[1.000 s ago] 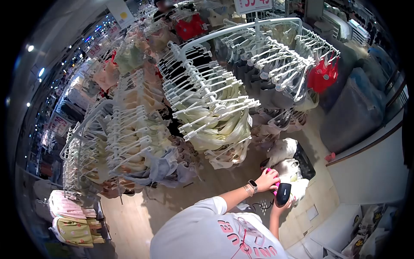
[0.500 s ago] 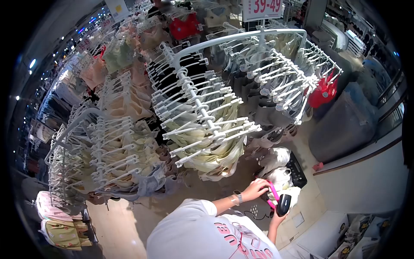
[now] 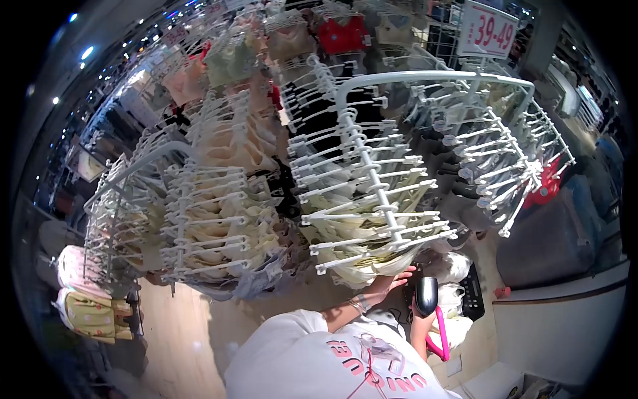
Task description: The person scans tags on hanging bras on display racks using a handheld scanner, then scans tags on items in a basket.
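Observation:
My right hand (image 3: 420,322) is closed around a rounded black device (image 3: 426,296). A bright pink bent strip (image 3: 441,334) hangs beside that hand; whether it is joined to the device I cannot tell. My left hand (image 3: 392,282), with a band on the wrist, has its fingers stretched out and apart. It is just below the pale green bras (image 3: 365,272) on the nearest rack arm, and I cannot tell whether it touches them. White plastic hangers (image 3: 385,207) hold these bras in a close row. Cream and white garments (image 3: 453,327) lie beyond my right hand.
A black basket (image 3: 473,296) stands by the pale garments. More bra racks (image 3: 206,226) fill the left side. A price sign (image 3: 487,32) reads 39-49. At the right are a large grey bag (image 3: 548,236) and a white partition (image 3: 565,332). Folded garments (image 3: 86,312) hang at far left.
My left hand has left the pink strip and moved up toward the hanging bras. My right hand keeps the black device, now turned upright. The view has shifted, so the racks appear further right.

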`<state>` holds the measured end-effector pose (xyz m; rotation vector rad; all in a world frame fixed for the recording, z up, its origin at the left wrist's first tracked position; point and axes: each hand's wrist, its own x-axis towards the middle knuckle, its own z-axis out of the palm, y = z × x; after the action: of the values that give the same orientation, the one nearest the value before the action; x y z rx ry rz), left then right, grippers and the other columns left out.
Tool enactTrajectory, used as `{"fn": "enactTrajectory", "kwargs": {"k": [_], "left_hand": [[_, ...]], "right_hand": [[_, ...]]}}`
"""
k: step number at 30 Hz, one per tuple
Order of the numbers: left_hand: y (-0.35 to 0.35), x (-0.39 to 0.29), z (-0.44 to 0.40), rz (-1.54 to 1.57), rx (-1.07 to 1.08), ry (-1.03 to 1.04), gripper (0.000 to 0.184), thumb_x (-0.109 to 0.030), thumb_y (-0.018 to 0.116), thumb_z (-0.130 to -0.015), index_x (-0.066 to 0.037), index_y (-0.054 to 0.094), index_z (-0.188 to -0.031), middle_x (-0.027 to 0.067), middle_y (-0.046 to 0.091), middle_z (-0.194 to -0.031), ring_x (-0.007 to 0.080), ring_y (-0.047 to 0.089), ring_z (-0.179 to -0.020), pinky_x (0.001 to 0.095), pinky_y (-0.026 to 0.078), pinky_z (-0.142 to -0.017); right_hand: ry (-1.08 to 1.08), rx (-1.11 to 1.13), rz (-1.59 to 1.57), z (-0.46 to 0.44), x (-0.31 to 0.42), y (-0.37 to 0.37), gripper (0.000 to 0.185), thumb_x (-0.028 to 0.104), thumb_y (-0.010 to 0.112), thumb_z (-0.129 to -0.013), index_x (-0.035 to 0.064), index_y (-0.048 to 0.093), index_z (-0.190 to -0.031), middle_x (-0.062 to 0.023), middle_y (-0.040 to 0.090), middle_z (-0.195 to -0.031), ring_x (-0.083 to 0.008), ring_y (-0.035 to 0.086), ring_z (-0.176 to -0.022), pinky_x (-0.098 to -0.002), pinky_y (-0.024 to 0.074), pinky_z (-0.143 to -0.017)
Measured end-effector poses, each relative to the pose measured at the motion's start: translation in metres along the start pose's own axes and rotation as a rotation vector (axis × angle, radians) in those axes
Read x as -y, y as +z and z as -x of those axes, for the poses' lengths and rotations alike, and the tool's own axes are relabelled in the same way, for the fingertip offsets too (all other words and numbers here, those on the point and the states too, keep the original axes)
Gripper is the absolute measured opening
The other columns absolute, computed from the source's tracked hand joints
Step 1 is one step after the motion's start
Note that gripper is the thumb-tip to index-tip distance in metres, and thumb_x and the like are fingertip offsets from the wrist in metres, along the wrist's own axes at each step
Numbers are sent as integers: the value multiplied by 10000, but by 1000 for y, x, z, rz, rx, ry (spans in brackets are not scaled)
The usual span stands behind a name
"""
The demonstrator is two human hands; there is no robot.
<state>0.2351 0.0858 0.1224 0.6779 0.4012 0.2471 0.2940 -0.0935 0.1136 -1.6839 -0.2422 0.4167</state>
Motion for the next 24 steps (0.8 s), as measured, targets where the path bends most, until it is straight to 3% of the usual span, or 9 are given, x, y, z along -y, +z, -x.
{"fn": "enactTrajectory", "kwargs": {"k": [4,10,13,16,17,20,22,24], "left_hand": [[-13,19,-3,6,-88,-69,466,-392,559,-942,-54,527,-1260,68,604,-1223,132,561,-1065,299,439,-947],[-32,52,-3,121,-124,18,419,-263,663,-900,-96,545,-1265,30,615,-1206,130,566,-1102,307,444,-956],[-1,35,5,134,-230,40,391,-191,712,-864,-117,567,-1219,21,620,-1170,145,571,-1105,324,450,-942],[4,49,-7,520,-56,14,321,-166,704,-869,-126,581,-1163,11,620,-1131,156,572,-1095,341,451,-922],[21,39,-7,481,-179,-53,259,-155,695,-875,-136,587,-1109,5,620,-1083,159,576,-1070,351,448,-902],[33,50,-9,421,-114,60,197,-166,673,-892,-140,588,-1068,-6,620,-1050,136,575,-1024,350,444,-886],[24,68,-17,461,-58,19,174,-169,659,-904,-147,582,-1059,-11,614,-1033,113,563,-973,343,445,-870],[38,66,-13,458,-72,37,174,-174,655,-907,-147,580,-1062,-12,610,-1017,113,561,-956,339,448,-864]], "right_hand": [[-1,97,79,-4,5,9,175,-1,743,-737,-35,649,-880,-64,665,-747,-137,640,-654,-286,509,-627],[120,109,25,-9,-15,2,202,30,760,-759,-35,638,-906,-66,662,-753,-131,634,-623,-274,503,-583],[127,98,-31,-15,-15,-9,218,44,765,-767,-26,635,-927,-61,654,-741,-132,629,-596,-264,498,-549],[76,126,9,-21,4,-24,197,47,738,-787,-21,663,-956,-58,664,-757,-121,609,-568,-244,471,-520],[89,129,-7,-26,0,-31,209,42,733,-787,-16,671,-977,-63,673,-768,-124,608,-574,-250,477,-529],[120,111,-12,-29,12,-51,186,50,753,-775,-19,665,-924,-51,653,-731,-119,616,-589,-258,482,-556],[47,85,-4,-27,23,-61,175,58,745,-781,-15,671,-922,-45,649,-729,-113,603,-592,-258,483,-558],[138,82,-61,-30,11,-73,180,78,750,-784,-10,672,-920,-44,647,-728,-109,602,-597,-255,477,-553]]}}
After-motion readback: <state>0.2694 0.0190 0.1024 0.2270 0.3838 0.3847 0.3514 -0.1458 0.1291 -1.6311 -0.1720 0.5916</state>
